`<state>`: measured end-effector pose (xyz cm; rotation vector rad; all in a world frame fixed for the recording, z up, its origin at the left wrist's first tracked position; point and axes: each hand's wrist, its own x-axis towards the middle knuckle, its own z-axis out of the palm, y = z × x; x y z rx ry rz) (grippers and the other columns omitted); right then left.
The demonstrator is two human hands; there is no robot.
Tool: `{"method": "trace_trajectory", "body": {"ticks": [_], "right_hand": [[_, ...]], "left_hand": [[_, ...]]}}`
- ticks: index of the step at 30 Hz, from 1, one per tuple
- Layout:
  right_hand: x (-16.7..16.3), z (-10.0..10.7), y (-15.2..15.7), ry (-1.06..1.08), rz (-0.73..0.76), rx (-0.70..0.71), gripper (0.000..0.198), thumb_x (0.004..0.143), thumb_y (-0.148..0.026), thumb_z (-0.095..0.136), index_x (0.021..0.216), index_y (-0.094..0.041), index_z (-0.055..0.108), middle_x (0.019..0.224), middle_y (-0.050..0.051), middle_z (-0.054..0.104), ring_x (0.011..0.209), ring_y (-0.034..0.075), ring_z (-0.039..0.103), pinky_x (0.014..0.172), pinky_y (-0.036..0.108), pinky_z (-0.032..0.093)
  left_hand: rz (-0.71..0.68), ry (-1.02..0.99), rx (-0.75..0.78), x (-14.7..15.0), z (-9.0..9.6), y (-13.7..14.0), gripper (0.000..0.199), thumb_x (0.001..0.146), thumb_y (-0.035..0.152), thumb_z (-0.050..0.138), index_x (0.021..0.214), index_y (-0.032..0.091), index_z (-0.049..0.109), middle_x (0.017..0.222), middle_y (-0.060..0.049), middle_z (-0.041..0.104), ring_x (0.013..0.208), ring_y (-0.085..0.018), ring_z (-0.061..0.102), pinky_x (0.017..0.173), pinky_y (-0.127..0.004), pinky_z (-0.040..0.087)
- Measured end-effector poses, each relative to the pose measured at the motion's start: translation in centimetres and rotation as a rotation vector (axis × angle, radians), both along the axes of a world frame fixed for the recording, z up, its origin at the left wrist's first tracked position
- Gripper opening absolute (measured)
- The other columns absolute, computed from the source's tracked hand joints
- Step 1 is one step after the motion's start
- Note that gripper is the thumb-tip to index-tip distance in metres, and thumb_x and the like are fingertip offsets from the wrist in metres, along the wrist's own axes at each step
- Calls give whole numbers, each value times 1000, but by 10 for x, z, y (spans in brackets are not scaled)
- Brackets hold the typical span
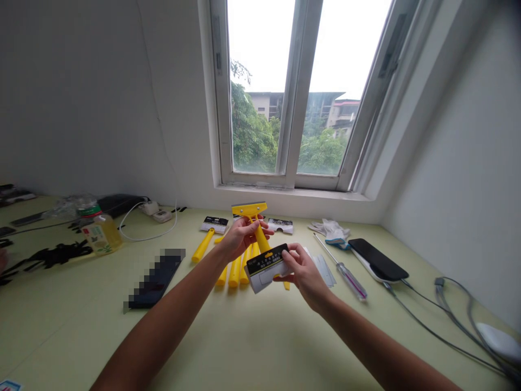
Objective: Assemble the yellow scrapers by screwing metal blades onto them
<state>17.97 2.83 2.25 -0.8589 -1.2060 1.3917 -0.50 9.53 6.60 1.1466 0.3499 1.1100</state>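
Observation:
My left hand (pixel 243 234) is closed round the upper neck of a yellow scraper (pixel 249 209), whose wide head with two screws points up toward the window. In my right hand (pixel 303 271) is a black and white packaging card (pixel 266 267), pinched at its right edge. The card overlaps the lower end of the scraper's handle, which is hidden behind it. Under my hands several yellow handles (pixel 233 274) lie side by side on the table. Another yellow handle (pixel 202 245) lies to the left, by a second card (pixel 214 224). Flat grey blades (pixel 324 270) lie beyond my right hand.
To the right lie a screwdriver (pixel 350 279), work gloves (pixel 334 232) and a phone (pixel 378 258) with cables. On the left are a dark, partly pixelated object (pixel 157 282), a bottle of yellow liquid (pixel 99 231) and a charger with a white cable (pixel 151 208). A window stands behind the table.

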Motion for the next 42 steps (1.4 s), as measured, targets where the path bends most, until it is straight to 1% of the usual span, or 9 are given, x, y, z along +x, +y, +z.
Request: {"method": "trace_trajectory", "body": {"ticks": [10,15,20,22,26,29,32,34,42], "right_hand": [[-1,0,-1,18,16,-15,27,84,-45,57,90,-21,44,84,0,61,73,18,64,59,38,59],[-1,1,-1,5,19,20,27,84,-45,57,89,-22,43,88,0,60,76,19,65,61,42,59],[-7,-4,-4,-72,-20,86,33,79,-47,63,83,-22,42,91,0,60,75,19,66,57,38,60],[-7,-6,-3,-87,-43,99,34,79,-49,62,84,-22,41,91,1,59,74,20,66,55,36,59],[-4,-9,2,-118,-98,91,35,80,-50,60,84,-22,40,91,1,57,74,20,66,52,36,59],[-1,-10,5,-142,-126,92,35,81,-50,59,85,-22,39,91,1,57,75,20,65,52,34,59],[-2,-10,4,-168,-162,104,35,80,-51,59,85,-22,40,88,0,57,71,19,64,50,32,57],[-3,-9,3,-175,-175,105,35,80,-52,58,86,-23,40,87,0,58,69,19,64,47,31,55],[-3,-7,1,-220,-258,110,32,80,-51,57,86,-24,41,85,1,58,63,17,61,42,25,48]], "left_hand": [[78,50,20,6,0,-5,30,76,31,71,96,13,57,88,-5,64,80,-20,68,74,-31,53],[284,97,-34,10,0,-4,39,67,35,78,88,14,54,81,-2,64,64,-15,67,63,-27,54],[515,272,-75,20,-6,-5,53,57,42,83,88,17,47,83,-7,69,53,-18,66,47,-26,51],[520,313,-58,22,-6,-6,52,61,48,78,90,17,49,85,-10,69,53,-19,66,44,-25,49],[406,327,-57,18,-1,-9,46,71,52,68,93,13,55,97,-15,68,64,-20,68,49,-27,53],[393,340,-109,15,2,-10,56,68,47,74,107,13,53,100,-16,66,67,-21,69,52,-28,54],[526,342,-114,16,-2,-11,86,62,45,79,132,21,35,102,-13,64,58,-17,66,48,-26,53],[583,367,-62,18,-6,-12,96,59,43,81,137,28,28,104,-11,62,54,-14,64,46,-25,52],[560,388,32,19,-4,-12,61,71,38,73,125,24,46,83,-8,67,59,-20,67,48,-28,55]]}}
